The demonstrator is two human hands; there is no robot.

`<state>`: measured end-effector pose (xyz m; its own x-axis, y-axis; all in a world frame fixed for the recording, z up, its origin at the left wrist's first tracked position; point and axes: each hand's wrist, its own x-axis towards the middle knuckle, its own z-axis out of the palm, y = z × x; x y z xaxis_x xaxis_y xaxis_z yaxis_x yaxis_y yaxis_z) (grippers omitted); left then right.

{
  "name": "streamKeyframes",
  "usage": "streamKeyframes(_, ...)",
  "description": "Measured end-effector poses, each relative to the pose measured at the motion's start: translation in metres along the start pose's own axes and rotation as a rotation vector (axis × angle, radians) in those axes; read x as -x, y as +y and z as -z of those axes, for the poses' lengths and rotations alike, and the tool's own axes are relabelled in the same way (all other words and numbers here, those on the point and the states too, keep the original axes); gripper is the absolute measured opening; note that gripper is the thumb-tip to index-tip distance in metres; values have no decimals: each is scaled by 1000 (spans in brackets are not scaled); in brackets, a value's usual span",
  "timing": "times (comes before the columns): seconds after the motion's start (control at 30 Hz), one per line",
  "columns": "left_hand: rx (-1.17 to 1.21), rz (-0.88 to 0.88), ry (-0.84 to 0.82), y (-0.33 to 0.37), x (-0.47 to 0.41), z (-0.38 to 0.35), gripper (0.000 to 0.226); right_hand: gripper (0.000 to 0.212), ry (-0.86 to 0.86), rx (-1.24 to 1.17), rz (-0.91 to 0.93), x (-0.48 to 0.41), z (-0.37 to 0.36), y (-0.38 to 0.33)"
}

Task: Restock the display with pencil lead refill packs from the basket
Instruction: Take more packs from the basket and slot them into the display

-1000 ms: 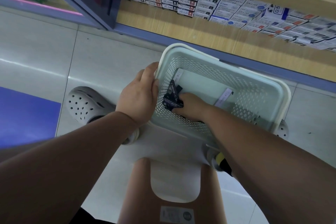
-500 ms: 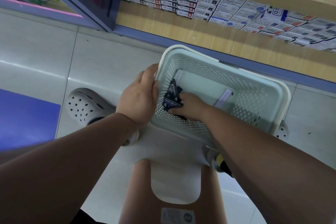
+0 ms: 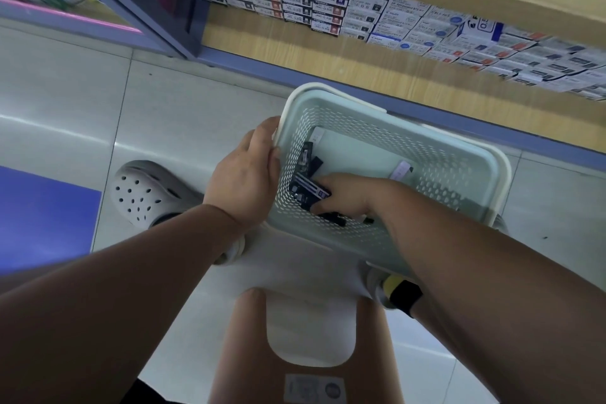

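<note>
one basket (image 3: 504,174): left grip (image 3: 244,177) clasps rim, right grip (image 3: 347,193) pinches packs (image 3: 308,188)

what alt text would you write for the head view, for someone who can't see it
A person's right hand grips dark refill packs inside a pale perforated basket, while the left hand holds the basket's left rim. Beyond it, a wooden display holds rows of small boxes above a tiled floor, with a grey clog at left.

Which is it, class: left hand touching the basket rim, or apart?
Touching. The head view shows the left hand holding the basket at its left rim, with no gap between them.
</note>
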<state>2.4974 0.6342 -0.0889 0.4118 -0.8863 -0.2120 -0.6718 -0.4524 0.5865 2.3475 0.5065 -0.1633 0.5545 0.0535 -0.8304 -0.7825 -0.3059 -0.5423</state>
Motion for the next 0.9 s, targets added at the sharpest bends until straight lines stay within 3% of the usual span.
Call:
streamKeyframes(0.3, -4, -5, 11, 1, 0, 1, 44, 32, 76, -163, 28, 14, -3, 10)
streamKeyframes(0.47, -22, 11, 5, 3, 1, 4, 47, 11, 162, -305, 18, 42, 5, 13)
streamKeyframes(0.63, -68, -81, 202, 23, 9, 19, 43, 11, 347, -556, 58, 88, 20, -1)
streamKeyframes(0.7, 89, -63, 229, 51, 13, 18, 36, 9, 427, -629, 119, 107, 27, -12)
streamKeyframes(0.77, 420, 153, 166, 83, 12, 14, 29, 12, 481, -717, 217, 125, 34, -28)
streamKeyframes(0.83, 943, 490, -62, 114, 6, 15, 37, 16, 514, -786, 304, 140, 37, -47)
streamKeyframes(0.9, 1327, 636, -274, 133, 1, 14, 50, 16, 545, -829, 363, 152, 34, -66)
